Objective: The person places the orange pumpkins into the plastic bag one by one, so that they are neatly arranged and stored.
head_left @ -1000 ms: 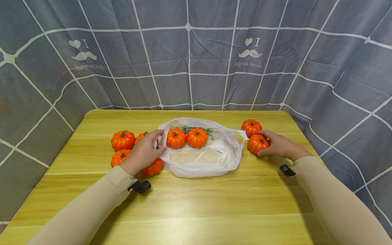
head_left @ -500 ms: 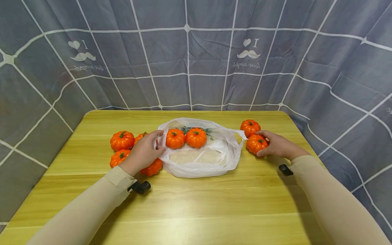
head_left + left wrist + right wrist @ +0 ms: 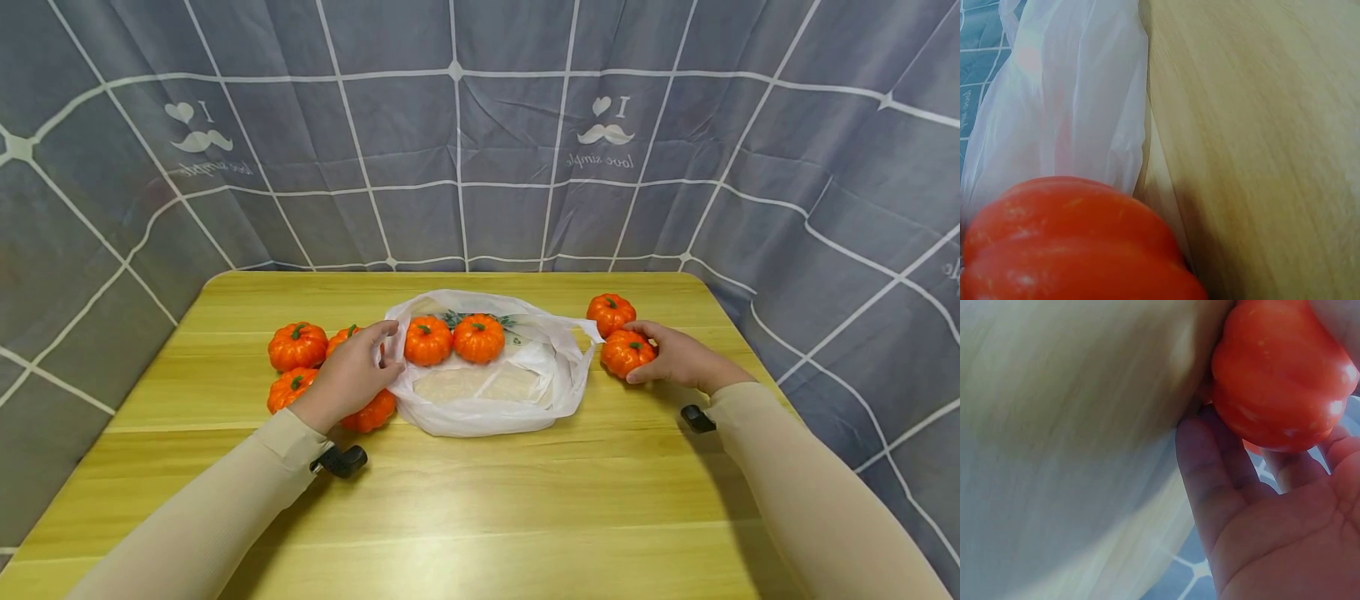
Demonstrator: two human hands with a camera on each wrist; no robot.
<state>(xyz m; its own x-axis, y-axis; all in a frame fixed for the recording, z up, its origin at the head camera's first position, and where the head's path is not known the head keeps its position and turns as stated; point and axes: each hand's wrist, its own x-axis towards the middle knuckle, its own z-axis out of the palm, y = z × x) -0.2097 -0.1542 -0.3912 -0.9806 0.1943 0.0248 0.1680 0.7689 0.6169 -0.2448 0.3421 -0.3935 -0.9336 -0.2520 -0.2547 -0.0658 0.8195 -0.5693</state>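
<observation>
A white plastic bag (image 3: 480, 421) lies with its mouth open mid-table. Inside it, two small orange pumpkins with green stems sit side by side: a left one (image 3: 428, 341) and a right one (image 3: 479, 338). My left hand (image 3: 351, 371) holds the bag's left rim between thumb and fingers; the left wrist view shows the bag's side and a pumpkin (image 3: 1079, 244), but not the hand. At the right, my right hand (image 3: 678, 358) grips a pumpkin (image 3: 626, 354) by its side, thumb in front and fingers behind. Another pumpkin (image 3: 611, 312) touches it from behind.
Several pumpkins cluster left of the bag, among them a rear one (image 3: 297, 347) and a front one (image 3: 291, 388); my left hand partly covers others. A bag handle (image 3: 588, 331) reaches toward the right pumpkins. A grey checked curtain (image 3: 510, 142) surrounds the wooden table (image 3: 465, 517).
The whole head view shifts very slightly. Both hands, the bag and the pumpkins keep their places relative to one another.
</observation>
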